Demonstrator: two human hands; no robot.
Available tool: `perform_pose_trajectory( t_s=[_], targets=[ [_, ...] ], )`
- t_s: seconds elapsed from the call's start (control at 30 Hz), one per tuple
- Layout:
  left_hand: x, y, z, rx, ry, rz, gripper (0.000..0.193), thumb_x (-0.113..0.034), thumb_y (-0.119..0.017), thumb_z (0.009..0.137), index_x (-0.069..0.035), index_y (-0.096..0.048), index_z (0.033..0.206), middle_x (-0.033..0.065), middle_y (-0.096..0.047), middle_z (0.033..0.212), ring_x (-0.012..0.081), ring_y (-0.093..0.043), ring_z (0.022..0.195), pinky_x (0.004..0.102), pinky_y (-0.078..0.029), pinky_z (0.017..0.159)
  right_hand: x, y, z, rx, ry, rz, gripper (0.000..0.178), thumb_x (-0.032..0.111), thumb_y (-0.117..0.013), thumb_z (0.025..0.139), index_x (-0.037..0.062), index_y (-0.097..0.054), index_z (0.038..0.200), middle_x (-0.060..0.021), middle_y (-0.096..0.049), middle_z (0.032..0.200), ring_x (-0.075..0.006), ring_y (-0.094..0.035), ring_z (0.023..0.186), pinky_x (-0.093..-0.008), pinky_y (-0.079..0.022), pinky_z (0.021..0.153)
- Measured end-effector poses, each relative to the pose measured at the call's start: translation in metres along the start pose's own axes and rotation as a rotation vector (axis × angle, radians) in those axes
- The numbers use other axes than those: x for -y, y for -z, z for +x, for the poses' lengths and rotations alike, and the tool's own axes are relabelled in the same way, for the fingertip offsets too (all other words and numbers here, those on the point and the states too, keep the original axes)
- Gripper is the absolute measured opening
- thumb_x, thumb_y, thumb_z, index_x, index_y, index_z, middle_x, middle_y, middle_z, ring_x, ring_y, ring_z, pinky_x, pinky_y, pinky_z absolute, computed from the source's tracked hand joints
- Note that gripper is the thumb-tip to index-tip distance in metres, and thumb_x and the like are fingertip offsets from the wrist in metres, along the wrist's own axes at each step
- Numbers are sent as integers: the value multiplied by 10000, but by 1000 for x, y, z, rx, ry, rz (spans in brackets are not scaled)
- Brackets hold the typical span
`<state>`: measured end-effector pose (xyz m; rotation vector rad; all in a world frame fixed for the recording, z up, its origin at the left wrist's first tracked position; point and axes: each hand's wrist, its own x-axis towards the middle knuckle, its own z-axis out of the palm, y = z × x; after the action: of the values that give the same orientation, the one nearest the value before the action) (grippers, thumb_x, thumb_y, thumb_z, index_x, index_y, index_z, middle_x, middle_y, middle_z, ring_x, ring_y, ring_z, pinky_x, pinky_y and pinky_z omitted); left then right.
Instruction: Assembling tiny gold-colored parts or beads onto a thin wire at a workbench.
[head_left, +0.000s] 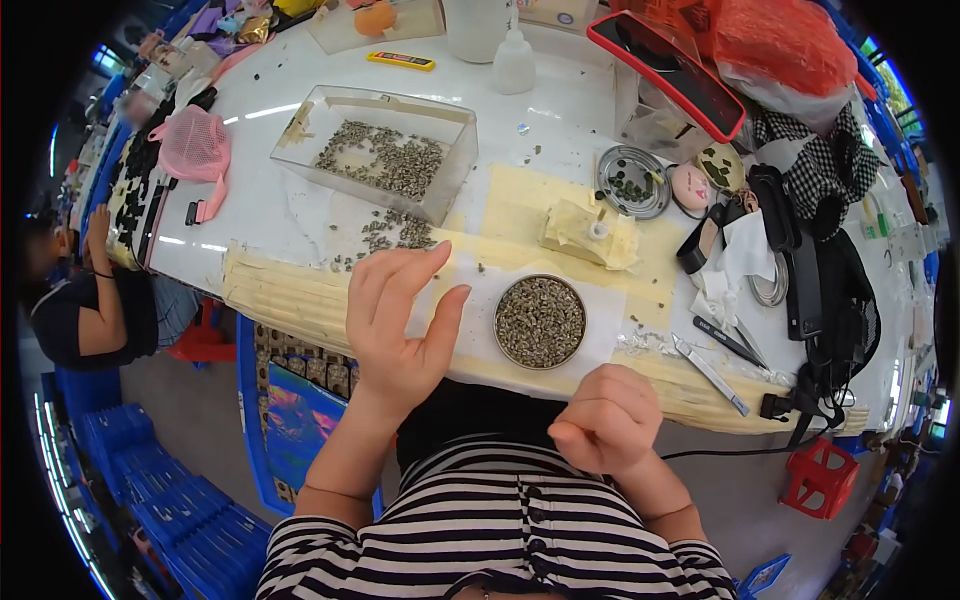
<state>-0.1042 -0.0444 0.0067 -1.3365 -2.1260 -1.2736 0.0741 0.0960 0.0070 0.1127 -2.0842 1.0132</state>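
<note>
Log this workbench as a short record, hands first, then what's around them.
Left hand: open, thumb and forefinger apart, left of dish
Right hand: fingers curled, near dish; any contents hidden
Dish: round, filled with small metallic parts
Tray: clear, rectangular, holding similar parts; more lie outside
Block: tape-covered, beyond dish
Phone: red-edged, upper right
</note>
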Motion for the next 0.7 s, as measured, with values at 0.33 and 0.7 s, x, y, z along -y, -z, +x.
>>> perform_pose_trajectory(
  t_s=[0.33,0.7],
  targets=[
    [4,-17,10,186,54,125,256,-32,-766,752,-25,-712,1002,69,-595,849,268,-543,826,368,-471,708,-18,15,-2,-58,-55,-129,248,178,-772,818,58,-598,688,-30,-527,585,-188,-467,475,-289,-354,445],
    [0,-11,8,155,227,-130,152,-1,-724,828,-10,-716,979,88,-685,868,198,-637,742,303,-509,671,-18,11,-1,-51,-87,-137,260,179,-786,798,61,-587,678,-33,-529,586,-192,-472,476,-289,-356,444]
  ],
)
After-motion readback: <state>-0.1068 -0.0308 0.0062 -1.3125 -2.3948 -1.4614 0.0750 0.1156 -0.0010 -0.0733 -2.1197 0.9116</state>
